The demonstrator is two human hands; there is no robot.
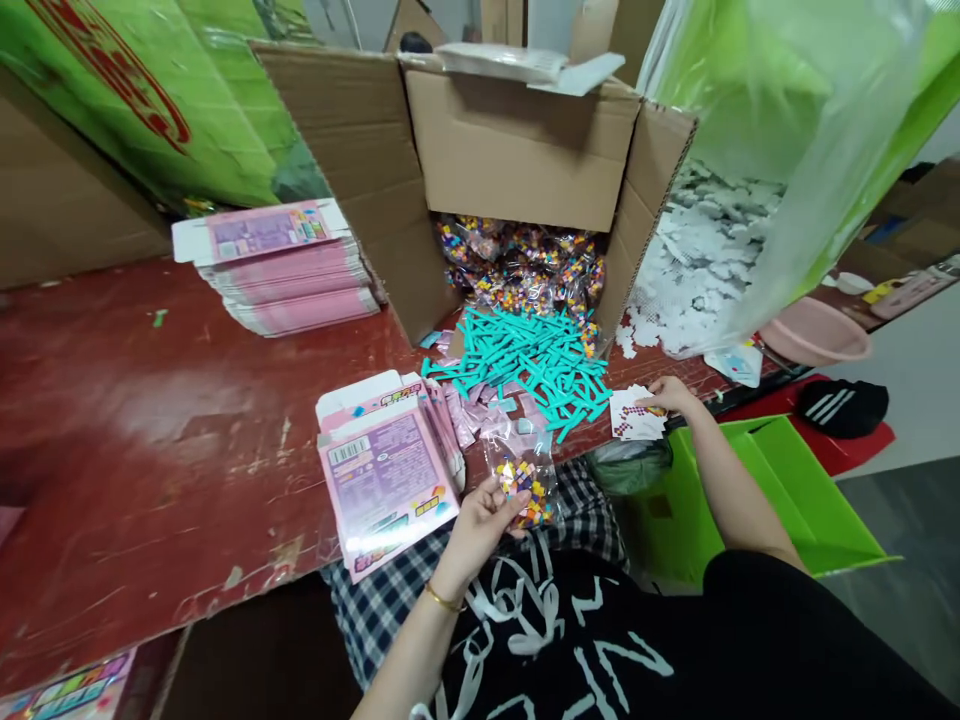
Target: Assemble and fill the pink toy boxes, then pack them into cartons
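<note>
My left hand (480, 520) is closed on a small clear bag of coloured beads (525, 480), held over my lap at the table's near edge. Beside it lies a flat pink box (386, 490) leaning against a few more pink boxes. My right hand (670, 395) reaches out to a small stack of white printed cards (634, 413) on the table's right end, fingers pinched on the top card. Between the hands sits a heap of teal plastic sticks (536, 360) and some small pink packets (480, 410).
An open cardboard carton (517, 150) on its side spills bags of coloured beads (517, 265). A stack of flat pink boxes (289, 270) stands at the back left on the red table (150, 440). A clear bag of white pieces (705, 260), a pink basin (814, 335) and a green bin (787, 490) are on the right.
</note>
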